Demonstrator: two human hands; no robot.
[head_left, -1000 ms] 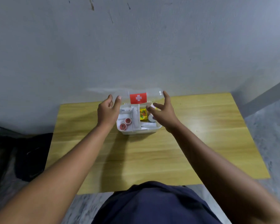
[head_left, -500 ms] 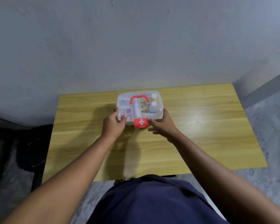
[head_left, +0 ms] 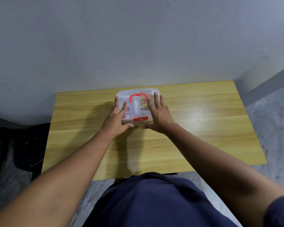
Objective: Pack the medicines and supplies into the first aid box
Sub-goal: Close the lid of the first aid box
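- Two thumbs against the box (head_left: 136,108) front, flanking the red latch (head_left: 140,119).
- Left hand (head_left: 116,122) and right hand (head_left: 159,118) flat on the lid, fingers (head_left: 156,99) straight, spread.
- Box lid down, far-middle of the table (head_left: 203,128), near the wall (head_left: 138,46).

Person's wearing a dark navy top (head_left: 154,202), plain cloth all one colour, kinda loose, and it bunches into a few soft folds over the belly. It's short-sleeved from what I can see: one navy sleeve (head_left: 280,212) shows on the right upper arm, same fabric as the rest, with its hem curving around the arm. Past that it's just bare forearms (head_left: 75,167) all the way out to the left hand (head_left: 116,122) and the right hand (head_left: 159,117); the left upper arm is out of sight.
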